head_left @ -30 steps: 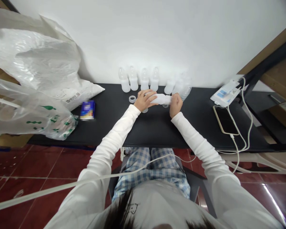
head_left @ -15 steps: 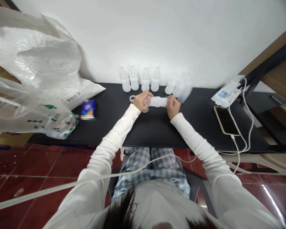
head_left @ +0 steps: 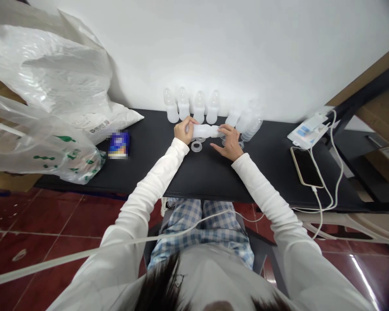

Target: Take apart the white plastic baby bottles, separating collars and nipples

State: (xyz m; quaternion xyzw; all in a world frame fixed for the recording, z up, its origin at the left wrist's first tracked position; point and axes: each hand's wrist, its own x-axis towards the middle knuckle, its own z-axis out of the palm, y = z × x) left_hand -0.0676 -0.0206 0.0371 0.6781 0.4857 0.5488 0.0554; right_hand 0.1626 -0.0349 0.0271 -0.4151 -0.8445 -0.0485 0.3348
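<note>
A white baby bottle [head_left: 203, 131] lies sideways just above the table, its neck pointing right. My left hand [head_left: 183, 131] is wrapped round its base end. At the neck end, my right hand [head_left: 231, 146] has its fingers spread and its thumb stretched away from the bottle; fingertips touch the neck. Just below the bottle, a translucent ring [head_left: 196, 150] rests on the black table [head_left: 210, 177]. More small clear pieces lie partly hidden behind the bottle and my right hand. Against the wall stand several white bottles with clear domed caps [head_left: 199, 100].
To the right of these, more white bottles [head_left: 234, 116] stand beside a stack of clear caps [head_left: 254, 125]. Plastic bags [head_left: 52, 82] and a small blue pack [head_left: 119, 144] occupy the left. A phone [head_left: 307, 167] with a white cable lies right, below a white-and-blue packet [head_left: 307, 129].
My right hand has loosened from a closed grip on the neck end to spread fingers. Both hands and the bottle have shifted slightly left and up. The ring below the bottle shows more fully.
</note>
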